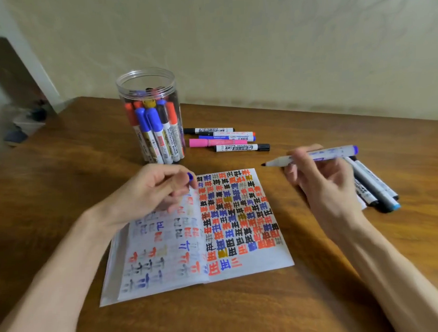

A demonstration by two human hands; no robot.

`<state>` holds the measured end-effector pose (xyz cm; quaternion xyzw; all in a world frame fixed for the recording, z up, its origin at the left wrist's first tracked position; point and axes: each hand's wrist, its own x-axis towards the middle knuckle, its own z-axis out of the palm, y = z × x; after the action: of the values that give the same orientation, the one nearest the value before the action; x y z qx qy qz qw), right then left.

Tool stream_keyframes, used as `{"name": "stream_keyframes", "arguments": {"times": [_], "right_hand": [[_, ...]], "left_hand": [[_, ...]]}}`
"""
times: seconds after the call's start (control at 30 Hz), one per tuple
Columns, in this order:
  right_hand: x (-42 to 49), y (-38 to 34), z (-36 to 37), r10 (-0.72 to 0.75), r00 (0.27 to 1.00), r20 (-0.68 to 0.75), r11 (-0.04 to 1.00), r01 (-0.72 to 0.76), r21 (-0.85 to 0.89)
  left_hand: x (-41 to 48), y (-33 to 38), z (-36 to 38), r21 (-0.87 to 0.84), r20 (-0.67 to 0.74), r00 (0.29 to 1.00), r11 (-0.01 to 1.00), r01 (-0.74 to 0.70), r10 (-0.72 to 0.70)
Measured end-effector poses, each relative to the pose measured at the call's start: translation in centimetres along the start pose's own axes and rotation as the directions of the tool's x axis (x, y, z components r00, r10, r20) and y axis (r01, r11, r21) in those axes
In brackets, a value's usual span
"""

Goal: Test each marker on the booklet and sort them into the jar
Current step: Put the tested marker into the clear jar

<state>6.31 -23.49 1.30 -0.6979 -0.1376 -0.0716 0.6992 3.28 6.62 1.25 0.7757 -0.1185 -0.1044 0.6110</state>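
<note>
Both forearms reach in from the lower edge over the open booklet, which lies flat on the wooden bench with its pages covered in red, blue and black test marks. Left hand rests on the left page, fingers curled and pinching what appears to be a blue cap; right hand grips an uncapped marker held level just right of the booklet, tip pointing left. Clear jar stands behind the booklet holding upright markers, five loose markers lie to its right, and further markers lie beyond the right hand
</note>
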Motion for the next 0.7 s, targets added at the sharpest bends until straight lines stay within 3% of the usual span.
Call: {"name": "stream_keyframes", "arguments": {"times": [0.07,0.13,0.37,0.5,0.7], "right_hand": [[-0.2,0.4,1.2,0.059,0.998,0.0,0.998,-0.059,-0.014],[-1.0,0.8,2.7,0.132,0.991,0.001,0.991,-0.132,-0.035],[-2.7,-0.8,2.9,0.307,0.933,0.191,0.952,-0.298,-0.072],[-4.7,-1.4,3.0,0.337,0.904,0.263,0.937,-0.296,-0.186],[-7.8,-0.5,2.8,0.293,0.933,0.21,0.93,-0.228,-0.287]], "left_hand": [[0.7,-0.1,0.0,-0.033,-0.109,0.992,0.998,-0.062,0.058],[1.4,-0.1,1.0,0.04,-0.172,0.977,0.992,-0.121,0.126],[1.3,-0.9,2.3,0.264,-0.174,0.962,0.951,-0.162,0.212],[1.1,-0.8,2.8,0.331,-0.179,0.958,0.93,-0.157,0.225],[1.3,-0.8,3.3,0.33,-0.214,0.95,0.932,-0.149,0.227]]}}
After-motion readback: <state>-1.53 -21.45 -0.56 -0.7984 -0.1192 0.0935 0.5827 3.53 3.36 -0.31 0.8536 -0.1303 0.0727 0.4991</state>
